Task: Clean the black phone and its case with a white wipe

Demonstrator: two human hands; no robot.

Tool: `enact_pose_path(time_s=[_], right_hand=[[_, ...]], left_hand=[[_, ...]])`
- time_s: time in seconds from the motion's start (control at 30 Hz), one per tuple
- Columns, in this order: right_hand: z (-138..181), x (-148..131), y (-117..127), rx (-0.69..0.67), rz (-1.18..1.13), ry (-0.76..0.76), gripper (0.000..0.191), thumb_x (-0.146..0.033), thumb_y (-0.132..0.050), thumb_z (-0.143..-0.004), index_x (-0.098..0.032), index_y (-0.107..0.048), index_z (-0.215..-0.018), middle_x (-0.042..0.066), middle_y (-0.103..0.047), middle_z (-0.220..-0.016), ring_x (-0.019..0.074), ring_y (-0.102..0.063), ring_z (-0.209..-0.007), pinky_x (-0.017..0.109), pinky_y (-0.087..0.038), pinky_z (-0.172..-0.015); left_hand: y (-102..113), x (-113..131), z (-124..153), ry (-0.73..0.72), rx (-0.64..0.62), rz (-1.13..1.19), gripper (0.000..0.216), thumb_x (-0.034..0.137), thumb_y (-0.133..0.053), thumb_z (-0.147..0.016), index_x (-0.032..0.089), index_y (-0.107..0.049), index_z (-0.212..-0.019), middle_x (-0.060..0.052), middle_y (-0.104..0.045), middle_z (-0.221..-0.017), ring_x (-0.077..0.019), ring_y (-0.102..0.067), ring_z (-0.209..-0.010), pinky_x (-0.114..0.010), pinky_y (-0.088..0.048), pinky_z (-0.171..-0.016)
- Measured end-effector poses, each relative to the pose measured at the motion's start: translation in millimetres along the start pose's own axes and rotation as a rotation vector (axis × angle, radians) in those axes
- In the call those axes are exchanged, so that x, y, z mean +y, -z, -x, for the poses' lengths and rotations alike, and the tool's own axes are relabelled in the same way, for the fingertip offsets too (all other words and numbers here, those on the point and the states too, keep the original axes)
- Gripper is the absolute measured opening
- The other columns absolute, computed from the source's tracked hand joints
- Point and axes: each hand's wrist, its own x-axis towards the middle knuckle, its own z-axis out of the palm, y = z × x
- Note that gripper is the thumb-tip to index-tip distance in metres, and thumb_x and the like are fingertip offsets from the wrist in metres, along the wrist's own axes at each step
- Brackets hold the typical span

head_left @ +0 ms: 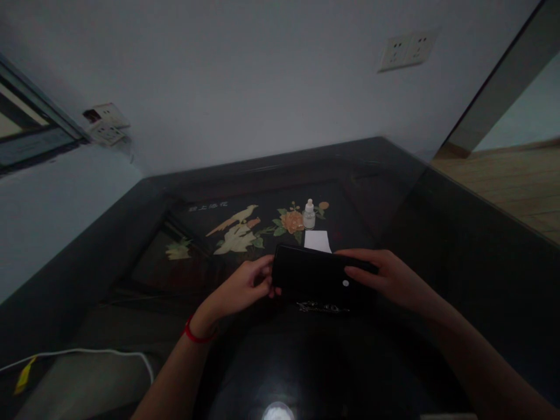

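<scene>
A black phone [322, 281] is held flat and lengthwise at the centre of the frame, just above the dark table [459, 245]. Its left end is gripped by the left hand [245, 287], fingers curled round the edge; its right end is clasped by the right hand [389, 280], fingers laid along the top. A red band [195, 335] is worn on the left wrist. Just above the phone a white paper square [317, 240] is seen, and beyond it a small dropper bottle [308, 214] stands upright. A white cable [87, 352] lies at lower left; wall sockets [406, 50] are mounted at upper right.
</scene>
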Motion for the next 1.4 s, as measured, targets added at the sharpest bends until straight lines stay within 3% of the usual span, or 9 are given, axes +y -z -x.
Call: enact_pose_path(time_s=[0.27, 0.53, 0.77, 1.23, 1.4], right_hand=[[0, -1, -1, 0.001, 0.033, 0.025, 0.034, -0.037, -0.057, -0.085, -0.027, -0.065, -0.116, 0.002, -0.072, -0.106, 0.0214, -0.068, -0.094, 0.037, -0.057, -0.083], [0, 2, 3, -0.089, -0.009, 0.019, 0.038, -0.040, -0.055, -0.088, -0.029, -0.059, -0.124, 0.002, -0.064, -0.123, 0.0231, -0.062, -0.109, 0.042, -0.050, -0.095], [0, -3, 0, -0.017, -0.164, -0.028, 0.040, -0.045, -0.057, -0.085, -0.026, -0.063, -0.120, 0.003, -0.068, -0.116, 0.0236, -0.065, -0.103, 0.037, -0.055, -0.087], [4, -4, -3, 0.089, -0.433, -0.123, 0.038, -0.048, -0.067, -0.077, -0.024, -0.071, -0.106, 0.006, -0.074, -0.099, 0.0226, -0.071, -0.083, 0.031, -0.059, -0.069], [4, -2, -8, 0.108, -0.537, -0.164, 0.036, -0.047, -0.070, -0.075, -0.026, -0.072, -0.104, 0.005, -0.075, -0.096, 0.0231, -0.071, -0.085, 0.031, -0.058, -0.072]], left_hand=[[-5, -2, -3, 0.028, 0.001, -0.005, 0.013, 0.023, -0.042, -0.088, 0.017, -0.047, -0.098, 0.000, -0.058, -0.074, -0.0110, -0.056, -0.065, -0.025, -0.046, -0.060], [-9, -11, -8, -0.049, 0.092, -0.175, 0.010, 0.017, -0.039, -0.085, 0.018, -0.045, -0.092, 0.002, -0.054, -0.074, -0.0103, -0.054, -0.065, -0.024, -0.043, -0.059], [-17, -21, -16, -0.056, 0.148, -0.204, 0.016, 0.015, -0.036, -0.083, 0.018, -0.044, -0.096, 0.002, -0.049, -0.076, -0.0111, -0.048, -0.068, -0.025, -0.043, -0.065], [-17, -10, -6, -0.108, 0.180, -0.182, 0.030, 0.020, -0.031, -0.088, 0.016, -0.048, -0.113, -0.003, -0.055, -0.090, -0.0147, -0.049, -0.077, -0.027, -0.046, -0.072], [-16, -7, -5, -0.116, 0.200, -0.173, 0.032, 0.019, -0.031, -0.087, 0.016, -0.049, -0.114, -0.004, -0.056, -0.089, -0.0162, -0.051, -0.078, -0.030, -0.046, -0.076]])
